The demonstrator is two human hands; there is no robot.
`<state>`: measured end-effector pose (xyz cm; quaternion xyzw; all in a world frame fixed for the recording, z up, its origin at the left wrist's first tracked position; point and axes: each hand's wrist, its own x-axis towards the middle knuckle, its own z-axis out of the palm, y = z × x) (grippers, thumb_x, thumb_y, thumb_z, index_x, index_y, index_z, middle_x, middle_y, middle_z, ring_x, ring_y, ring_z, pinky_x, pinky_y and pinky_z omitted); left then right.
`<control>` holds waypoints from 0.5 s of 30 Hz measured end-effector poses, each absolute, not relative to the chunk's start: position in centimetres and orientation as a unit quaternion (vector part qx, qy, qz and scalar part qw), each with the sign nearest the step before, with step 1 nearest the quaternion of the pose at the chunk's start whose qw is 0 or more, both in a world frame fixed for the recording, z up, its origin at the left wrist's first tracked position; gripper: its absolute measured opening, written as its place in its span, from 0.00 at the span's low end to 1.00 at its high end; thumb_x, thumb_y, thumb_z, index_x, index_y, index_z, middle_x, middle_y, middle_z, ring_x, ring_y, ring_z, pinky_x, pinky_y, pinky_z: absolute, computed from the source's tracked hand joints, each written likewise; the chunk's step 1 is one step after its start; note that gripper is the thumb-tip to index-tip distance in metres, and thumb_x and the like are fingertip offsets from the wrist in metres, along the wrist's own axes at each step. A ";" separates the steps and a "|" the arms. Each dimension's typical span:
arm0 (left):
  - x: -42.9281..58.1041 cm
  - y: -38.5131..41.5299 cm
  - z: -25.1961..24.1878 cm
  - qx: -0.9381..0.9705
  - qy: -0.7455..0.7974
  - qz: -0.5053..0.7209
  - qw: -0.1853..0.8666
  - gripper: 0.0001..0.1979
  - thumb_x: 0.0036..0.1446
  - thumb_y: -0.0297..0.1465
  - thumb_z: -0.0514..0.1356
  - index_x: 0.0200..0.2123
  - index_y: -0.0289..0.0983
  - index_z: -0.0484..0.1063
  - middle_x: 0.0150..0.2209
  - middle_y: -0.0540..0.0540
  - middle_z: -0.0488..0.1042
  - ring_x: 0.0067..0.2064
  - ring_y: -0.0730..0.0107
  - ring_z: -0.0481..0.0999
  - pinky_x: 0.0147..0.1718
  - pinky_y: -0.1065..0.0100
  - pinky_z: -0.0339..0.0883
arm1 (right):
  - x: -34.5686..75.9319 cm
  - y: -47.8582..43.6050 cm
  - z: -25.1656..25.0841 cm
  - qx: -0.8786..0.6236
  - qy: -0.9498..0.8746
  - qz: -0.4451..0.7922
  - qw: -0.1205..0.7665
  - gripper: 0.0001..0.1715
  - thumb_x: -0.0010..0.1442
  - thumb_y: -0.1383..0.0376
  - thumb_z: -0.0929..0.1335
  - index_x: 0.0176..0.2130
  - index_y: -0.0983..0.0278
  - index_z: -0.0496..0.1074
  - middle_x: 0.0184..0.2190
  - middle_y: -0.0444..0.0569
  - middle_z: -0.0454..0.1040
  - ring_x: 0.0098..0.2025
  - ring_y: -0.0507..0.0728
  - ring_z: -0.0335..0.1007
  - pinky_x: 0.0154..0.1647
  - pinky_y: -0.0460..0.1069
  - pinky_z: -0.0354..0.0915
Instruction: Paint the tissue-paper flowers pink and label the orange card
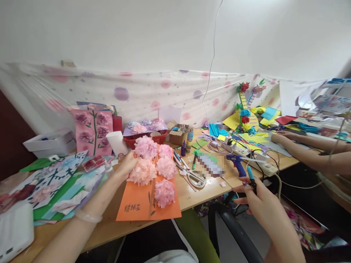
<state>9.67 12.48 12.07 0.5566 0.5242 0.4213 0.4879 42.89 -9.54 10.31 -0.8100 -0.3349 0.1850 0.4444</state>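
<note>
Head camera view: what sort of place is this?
Probably a craft workroom. The left hand holds an orange card with pink tissue flowers, the right hand a blue-handled tool; a glue gun and scissors lie on the cluttered wooden table.

A red basket (153,140), a blue glue gun (236,162) and white scissors (196,179) rest on the wooden table (192,197).
</note>
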 end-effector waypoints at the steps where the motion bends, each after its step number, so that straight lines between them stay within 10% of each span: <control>1: 9.8 12.3 13.3 0.570 0.511 0.435 0.474 0.09 0.62 0.28 0.62 0.46 0.34 0.72 0.40 0.47 0.77 0.36 0.71 0.77 0.35 0.66 0.74 | 42.5 -9.6 10.5 -0.809 -0.341 0.185 0.442 0.15 0.59 0.61 0.61 0.46 0.56 0.67 0.42 0.57 0.81 0.30 0.64 0.81 0.18 0.51 0.68; 15: 3.5 13.2 32.7 0.690 0.396 0.576 0.187 0.13 0.48 0.20 0.60 0.40 0.23 0.71 0.35 0.49 0.78 0.42 0.64 0.80 0.47 0.46 0.71 | 37.8 -9.7 10.8 -0.737 -0.505 0.246 0.376 0.22 0.59 0.51 0.58 0.46 0.59 0.67 0.34 0.53 0.79 0.29 0.62 0.78 0.23 0.51 0.68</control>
